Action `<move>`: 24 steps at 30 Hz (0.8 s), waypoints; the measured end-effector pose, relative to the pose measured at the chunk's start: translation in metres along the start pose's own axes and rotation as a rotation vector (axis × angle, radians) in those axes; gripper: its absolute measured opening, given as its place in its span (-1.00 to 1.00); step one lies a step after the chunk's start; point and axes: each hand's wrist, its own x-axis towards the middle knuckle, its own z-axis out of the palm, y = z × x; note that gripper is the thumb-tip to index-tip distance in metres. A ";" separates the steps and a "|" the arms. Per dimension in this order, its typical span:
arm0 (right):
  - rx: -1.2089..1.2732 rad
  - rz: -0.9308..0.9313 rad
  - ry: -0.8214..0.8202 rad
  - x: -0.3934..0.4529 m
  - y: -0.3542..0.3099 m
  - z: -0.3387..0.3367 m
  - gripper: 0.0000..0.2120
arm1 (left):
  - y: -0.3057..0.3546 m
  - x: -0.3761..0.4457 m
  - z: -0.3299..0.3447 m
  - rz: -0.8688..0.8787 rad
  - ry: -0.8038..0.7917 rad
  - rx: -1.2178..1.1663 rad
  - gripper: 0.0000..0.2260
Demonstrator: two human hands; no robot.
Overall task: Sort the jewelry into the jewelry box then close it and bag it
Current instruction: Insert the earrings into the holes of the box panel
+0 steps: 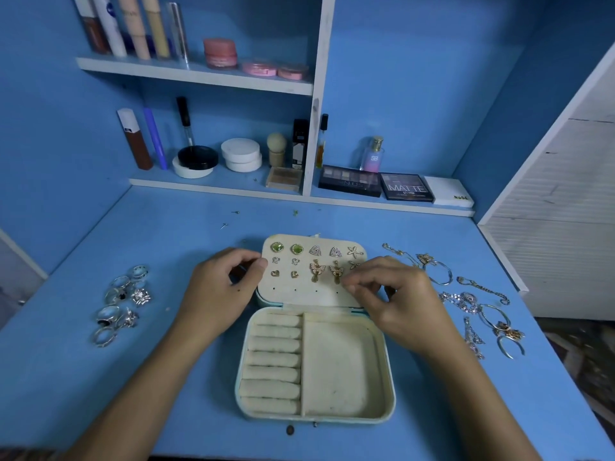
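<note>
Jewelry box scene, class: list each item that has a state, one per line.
jewelry box: open, lid laid back
ring rolls: empty
earrings: pinned in lid
rings: loose on desk
left hand: at lid's edge
right hand: fingers pinched at lid

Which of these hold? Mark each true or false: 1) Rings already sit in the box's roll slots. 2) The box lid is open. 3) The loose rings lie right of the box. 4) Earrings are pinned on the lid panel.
1) False: the ring rolls in the jewelry box are bare.
2) True: the lid lies open, with the left hand at its edge and the right hand at its other side.
3) False: the rings lie left of it; chains and bracelets lie right.
4) True: earrings sit there.
</note>
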 end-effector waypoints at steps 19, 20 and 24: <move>-0.004 0.030 -0.062 0.000 0.003 0.005 -0.82 | 0.001 -0.001 -0.001 -0.006 0.004 -0.003 -0.92; -0.007 0.029 -0.064 -0.001 0.003 0.006 -0.82 | 0.001 -0.001 -0.001 -0.006 0.005 -0.002 -0.92; -0.015 0.021 -0.068 -0.001 0.004 0.008 -0.89 | 0.001 -0.001 -0.001 0.000 0.002 -0.003 -0.92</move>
